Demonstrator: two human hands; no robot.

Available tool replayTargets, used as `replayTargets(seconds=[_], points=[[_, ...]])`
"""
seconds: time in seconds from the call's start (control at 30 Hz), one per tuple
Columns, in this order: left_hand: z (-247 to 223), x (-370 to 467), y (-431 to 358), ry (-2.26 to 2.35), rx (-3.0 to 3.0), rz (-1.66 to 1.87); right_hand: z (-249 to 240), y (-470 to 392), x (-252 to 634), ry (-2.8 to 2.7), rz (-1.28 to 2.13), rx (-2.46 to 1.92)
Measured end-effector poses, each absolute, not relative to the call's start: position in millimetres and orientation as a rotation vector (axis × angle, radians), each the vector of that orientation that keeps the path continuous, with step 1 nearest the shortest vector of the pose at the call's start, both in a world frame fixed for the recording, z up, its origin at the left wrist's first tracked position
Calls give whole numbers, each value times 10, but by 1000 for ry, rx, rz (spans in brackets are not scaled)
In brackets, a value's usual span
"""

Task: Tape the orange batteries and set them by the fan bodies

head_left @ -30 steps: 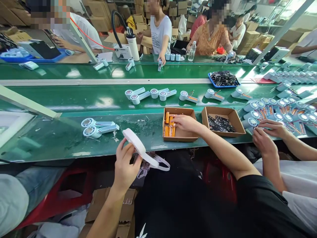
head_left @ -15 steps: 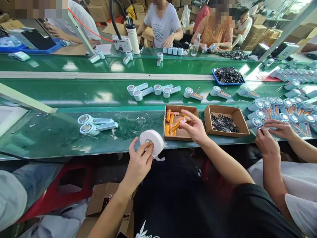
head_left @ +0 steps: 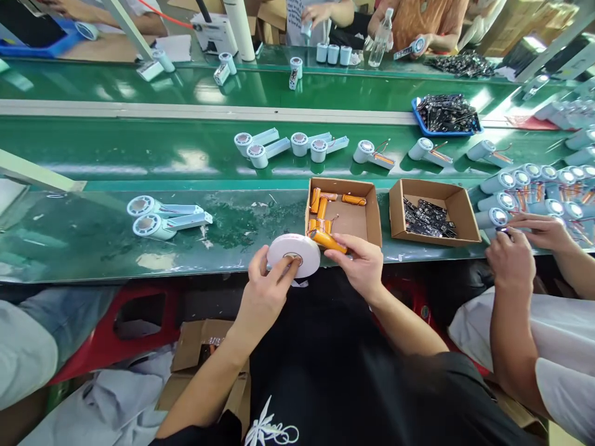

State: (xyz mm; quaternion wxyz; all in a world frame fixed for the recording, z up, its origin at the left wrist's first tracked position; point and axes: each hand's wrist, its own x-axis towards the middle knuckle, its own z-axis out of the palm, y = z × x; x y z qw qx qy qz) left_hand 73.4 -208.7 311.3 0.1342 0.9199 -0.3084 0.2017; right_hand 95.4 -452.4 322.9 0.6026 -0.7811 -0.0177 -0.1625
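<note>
My left hand (head_left: 268,286) grips a roll of white tape (head_left: 304,253), with fingertips in its centre hole. Between the thumb and fingers of my right hand (head_left: 361,263) is an orange battery (head_left: 329,241), held just right of the roll at the near edge of a cardboard box (head_left: 372,217). Inside that box lie several more orange batteries (head_left: 354,199). To its right, a second cardboard box (head_left: 469,217) contains black circuit boards (head_left: 425,218).
Two pale blue devices (head_left: 155,226) lie on the green bench (head_left: 93,248) at left. More stand on the belt behind, near a blue tray (head_left: 421,122) of black parts. At right, a co-worker's hands (head_left: 511,257) work beside many blue units.
My right hand has drawn the orange battery out over the box's near edge, down and closer to the tape roll. The view has tilted downward, and the roll has turned flatter.
</note>
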Motion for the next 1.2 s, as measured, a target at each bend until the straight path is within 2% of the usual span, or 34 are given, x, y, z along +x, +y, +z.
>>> replayTargets(seconds=[0.33,0.4,0.57,0.67,0.77,0.9,0.97,1.07,1.13,1.2], points=[[3447,827,-1976,-1241,2721,661,3500,-4861,1082,-208,343,-1727],[3495,847,-2009,-1269,2716,714,3477,-4782,1083,-149,303,-1606],[3469,752,-2288,-1091,2581,839,3144,-4173,872,231,-218,-1076],[3410,673,-2471,-1066,2441,866,3083,-4059,848,315,-259,-983],[3298,678,-2397,-1138,2359,674,3270,-4427,1089,215,-302,-981],[2985,867,-1674,-1032,2542,475,3605,-5235,1447,221,-737,-874],[2823,1065,-1218,-845,2650,452,3652,-5521,1443,203,-705,-874],[2743,1475,-904,-672,2641,477,3534,-5716,1287,134,-461,-973],[2839,1836,-1126,-643,2556,556,3435,-5766,1210,94,-365,-1043],[3015,2307,-1683,-701,2483,582,3397,-5806,1217,63,-347,-1103]])
